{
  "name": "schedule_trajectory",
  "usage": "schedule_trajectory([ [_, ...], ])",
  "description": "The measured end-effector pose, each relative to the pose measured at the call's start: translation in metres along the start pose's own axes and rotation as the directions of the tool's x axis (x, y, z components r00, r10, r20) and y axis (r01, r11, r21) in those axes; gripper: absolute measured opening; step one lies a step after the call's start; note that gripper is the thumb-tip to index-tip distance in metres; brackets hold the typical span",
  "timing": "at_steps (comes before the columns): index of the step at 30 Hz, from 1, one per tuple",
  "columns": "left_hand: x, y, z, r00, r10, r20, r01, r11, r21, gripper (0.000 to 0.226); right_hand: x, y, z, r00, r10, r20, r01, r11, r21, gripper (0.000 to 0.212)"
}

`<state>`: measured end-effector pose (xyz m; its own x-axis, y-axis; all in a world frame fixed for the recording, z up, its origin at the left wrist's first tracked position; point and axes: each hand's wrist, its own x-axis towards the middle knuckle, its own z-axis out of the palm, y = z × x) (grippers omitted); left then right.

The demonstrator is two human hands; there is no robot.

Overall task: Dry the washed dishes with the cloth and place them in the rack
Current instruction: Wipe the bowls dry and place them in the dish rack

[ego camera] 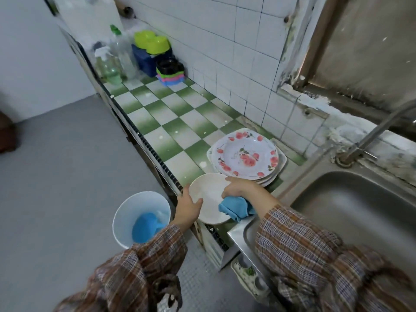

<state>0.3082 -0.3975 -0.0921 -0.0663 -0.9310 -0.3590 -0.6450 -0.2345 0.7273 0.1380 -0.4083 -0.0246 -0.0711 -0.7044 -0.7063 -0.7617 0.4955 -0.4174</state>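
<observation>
A white plate (208, 198) tilts over the tabletop's (171, 122) front edge, blue cloth (235, 207) bunched against it; floral plates (245, 154) stack just behind.

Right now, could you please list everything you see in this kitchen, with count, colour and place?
counter: one, green and white checks, along the tiled wall
sink: one, steel, right side
tap: one, metal, behind the sink
white plate: one, white, held over the counter edge
blue cloth: one, blue, on the white plate
stacked plates: several, top one red-flowered, counter beside the sink
bucket: one, white, on the floor, something blue inside
bottles: several, clear, counter's far end
green bowls: two, lime, on a blue box, far end
left hand: one, plaid-sleeved, grips the white plate's rim
right hand: one, plaid-sleeved, holds the blue cloth
</observation>
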Motion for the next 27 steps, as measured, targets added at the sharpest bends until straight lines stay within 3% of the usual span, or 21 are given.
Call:
schedule_trajectory([
  [5, 0.001, -0.008, 0.004, 1.000, -0.023, -0.015, 0.022, 0.995, -0.098, 0.071, 0.008, 0.003, 0.001, 0.999, 0.002, -0.039, -0.002, 1.000, 0.008, 0.081],
  [10, -0.003, -0.005, -0.004, 0.997, 0.021, -0.073, -0.034, 0.984, -0.174, 0.073, -0.011, 0.007, -0.010, 0.996, -0.049, -0.075, 0.063, 0.977, 0.204, 0.100],
  [14, -0.012, 0.015, -0.024, 0.979, 0.104, -0.176, -0.143, 0.963, -0.227, 0.069, -0.042, 0.009, -0.028, 0.988, -0.123, -0.089, 0.145, 0.935, 0.322, 0.102],
  [18, -0.024, 0.051, -0.047, 0.957, 0.131, -0.258, -0.207, 0.932, -0.297, 0.066, -0.085, 0.017, -0.044, 0.954, -0.276, -0.119, 0.298, 0.920, 0.254, 0.121],
  [21, -0.038, 0.081, -0.059, 0.956, 0.141, -0.258, -0.222, 0.921, -0.320, 0.065, -0.123, 0.029, -0.051, 0.916, -0.345, -0.205, 0.379, 0.912, 0.160, 0.113],
  [24, -0.058, 0.107, -0.063, 0.965, 0.168, -0.203, -0.231, 0.910, -0.343, 0.064, -0.153, 0.048, -0.055, 0.893, -0.321, -0.314, 0.374, 0.919, 0.124, 0.110],
  [27, -0.083, 0.132, -0.056, 0.970, 0.201, -0.140, -0.239, 0.898, -0.369, 0.064, -0.181, 0.073, -0.058, 0.860, -0.311, -0.404, 0.374, 0.923, 0.085, 0.088],
])
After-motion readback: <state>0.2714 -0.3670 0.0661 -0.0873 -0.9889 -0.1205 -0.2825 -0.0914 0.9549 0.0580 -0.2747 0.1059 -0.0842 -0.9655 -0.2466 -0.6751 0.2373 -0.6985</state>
